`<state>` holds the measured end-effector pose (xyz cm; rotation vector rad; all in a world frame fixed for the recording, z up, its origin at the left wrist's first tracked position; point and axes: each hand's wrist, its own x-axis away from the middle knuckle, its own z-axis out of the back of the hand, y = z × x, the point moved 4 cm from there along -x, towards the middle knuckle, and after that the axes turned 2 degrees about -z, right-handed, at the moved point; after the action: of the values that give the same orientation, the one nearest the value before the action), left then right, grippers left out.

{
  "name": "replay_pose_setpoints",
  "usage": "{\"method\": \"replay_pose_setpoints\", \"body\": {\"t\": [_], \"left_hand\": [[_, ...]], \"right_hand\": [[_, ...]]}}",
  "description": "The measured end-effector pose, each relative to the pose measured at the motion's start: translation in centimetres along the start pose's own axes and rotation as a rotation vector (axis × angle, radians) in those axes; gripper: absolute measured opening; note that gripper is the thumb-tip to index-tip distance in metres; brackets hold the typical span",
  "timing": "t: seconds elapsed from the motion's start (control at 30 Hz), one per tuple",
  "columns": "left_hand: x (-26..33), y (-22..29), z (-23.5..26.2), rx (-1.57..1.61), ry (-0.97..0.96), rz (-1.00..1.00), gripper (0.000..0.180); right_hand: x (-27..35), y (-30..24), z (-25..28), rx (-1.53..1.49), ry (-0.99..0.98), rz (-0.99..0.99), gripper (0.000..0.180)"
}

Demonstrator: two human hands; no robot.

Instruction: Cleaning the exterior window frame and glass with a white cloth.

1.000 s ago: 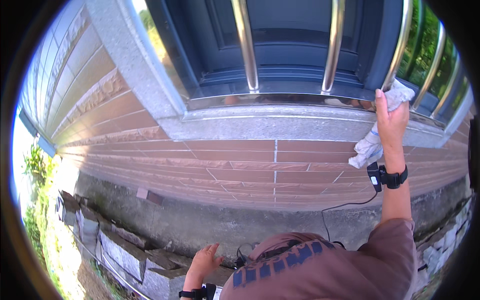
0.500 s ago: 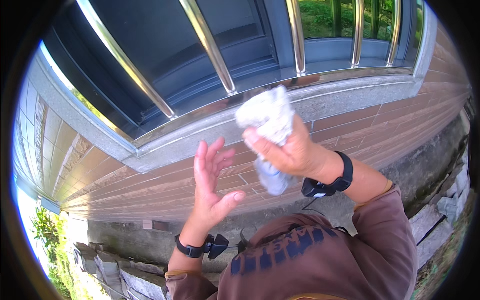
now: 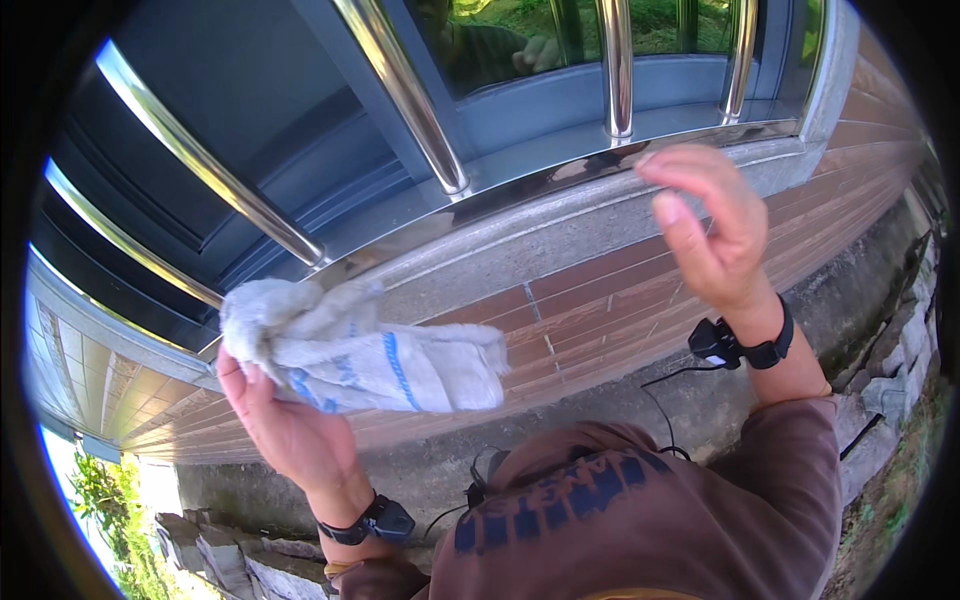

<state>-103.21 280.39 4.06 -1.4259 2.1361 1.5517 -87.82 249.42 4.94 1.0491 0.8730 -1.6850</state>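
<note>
A white cloth (image 3: 420,365) with blue stripes, bunched and greyish at its left end, is gripped by my left hand (image 3: 295,425). Its loose end stretches to the right in front of the tiled wall. The bunched part is close to the lower ends of the left metal bars. My right hand (image 3: 715,225) is raised near the window ledge, fingers curved and apart from the thumb, with nothing in it. Just beyond it runs the shiny metal rail (image 3: 560,175) that carries the upright bars.
Polished upright bars (image 3: 410,95) stand before a dark window frame with reflective glass (image 3: 580,40). A grey stone ledge (image 3: 520,240) runs beneath, above brown wall tiles (image 3: 600,300). Stone slabs (image 3: 880,390) lie at the right, with more at lower left. Black straps with small devices and cables circle both wrists.
The cloth has passed from my right hand to my left and now hangs more spread out. My left hand moved left, my right hand moved right; the view shifted rightward along the window.
</note>
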Motion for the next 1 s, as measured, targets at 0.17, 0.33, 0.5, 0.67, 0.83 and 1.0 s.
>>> {"method": "replay_pose_setpoints", "body": {"t": [0.17, 0.33, 0.5, 0.67, 0.83, 1.0], "left_hand": [[-3.0, 3.1, -2.5, -0.147, 0.072, -0.377, 0.033], [-2.7, -2.6, -6.5, -0.382, -0.355, -0.467, 0.034], [-0.1, -6.3, -11.0, -1.312, -0.711, -1.016, 0.048], [0.6, -6.7, -11.0, -1.35, -0.731, -1.071, 0.052], [0.1, -5.9, -12.4, -1.402, -0.656, -1.122, 0.042], [-1.5, -5.5, -16.8, -1.649, -0.571, -1.065, 0.044]], "right_hand": [[1.4, 8.6, 8.4, 0.3, 0.44, -0.279, 0.018], [4.0, 14.4, 12.3, 0.93, 0.499, -0.301, 0.045], [4.4, 16.5, 12.6, 0.894, 0.516, -0.325, 0.058], [4.6, 17.2, 11.9, 0.905, 0.524, -0.273, 0.066], [4.7, 17.3, 11.5, 0.876, 0.556, -0.211, 0.067], [0.8, 14.2, 9.8, 0.765, 0.427, 0.025, 0.049]]}}
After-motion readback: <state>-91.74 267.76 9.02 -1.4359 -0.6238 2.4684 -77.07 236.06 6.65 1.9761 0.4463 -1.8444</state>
